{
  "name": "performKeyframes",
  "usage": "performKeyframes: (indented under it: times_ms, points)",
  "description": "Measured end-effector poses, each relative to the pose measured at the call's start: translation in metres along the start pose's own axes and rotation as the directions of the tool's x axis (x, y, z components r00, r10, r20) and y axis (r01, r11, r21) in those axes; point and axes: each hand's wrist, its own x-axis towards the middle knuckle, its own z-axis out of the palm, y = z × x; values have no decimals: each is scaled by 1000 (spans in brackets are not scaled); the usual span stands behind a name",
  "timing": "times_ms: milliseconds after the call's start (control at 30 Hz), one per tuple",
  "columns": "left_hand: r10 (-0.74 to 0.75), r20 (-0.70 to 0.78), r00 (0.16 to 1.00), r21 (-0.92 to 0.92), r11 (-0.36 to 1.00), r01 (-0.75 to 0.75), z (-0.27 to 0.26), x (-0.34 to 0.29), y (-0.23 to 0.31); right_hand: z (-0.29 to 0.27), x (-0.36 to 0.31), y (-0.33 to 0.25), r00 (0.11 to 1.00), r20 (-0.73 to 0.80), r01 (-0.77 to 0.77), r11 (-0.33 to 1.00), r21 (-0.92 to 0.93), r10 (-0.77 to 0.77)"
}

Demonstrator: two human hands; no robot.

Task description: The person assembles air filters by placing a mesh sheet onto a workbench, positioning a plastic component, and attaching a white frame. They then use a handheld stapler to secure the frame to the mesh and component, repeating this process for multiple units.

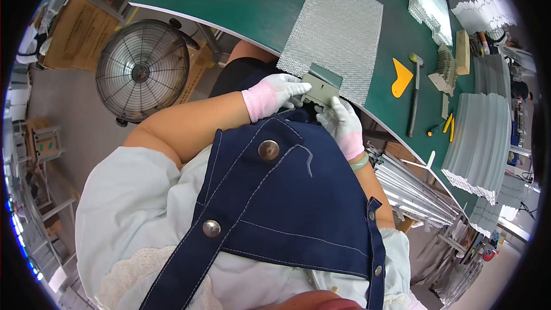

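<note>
Both my hands wear white gloves with pink cuffs. My left hand (278,94) grips the left side of a small grey-beige metal plate (321,91) with a slot in it, its thumb and fingers closed on the edge. My right hand (342,121) closes on the plate's near right corner; some of its fingers are hidden underneath. The plate is held at the near edge of the green table. Just beyond it lies a silver mesh sheet (338,26), with a rectangular notch in its near edge beside the plate.
On the green table (252,8), right of the sheet, lie a yellow scraper (402,77), a hammer (414,95) and yellow-handled pliers (450,125). Stacked mesh sheets (430,6) and corrugated panels (476,138) stand farther right. A floor fan (142,72) is at left.
</note>
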Motion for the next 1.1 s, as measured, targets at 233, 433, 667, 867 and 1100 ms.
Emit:
performKeyframes:
  times_ms: [233, 433, 667, 867, 1100]
  points:
    - [-15, 20, 1000, -106, 994, 17, -2, 7, -6, -20, 16, 5, 985, 124, 89, 966, 241, -122]
    - [11, 87, 996, -238, 971, 11, -3, 4, -8, -35, 26, 8, 940, 316, 5, 932, 363, -128]
    - [5, 47, 999, -319, 948, 11, 9, -3, 2, -30, 13, -5, 985, 25, 171, 985, 0, -171]
    - [324, 85, 942, 817, 518, -252, -32, -26, 102, -41, 3, 0, 929, 327, -222, 968, 114, 174]
    - [499, 721, 482, 693, -486, -533, -20, 103, 96, 16, 8, 6, 961, 236, -138, 990, -33, 142]
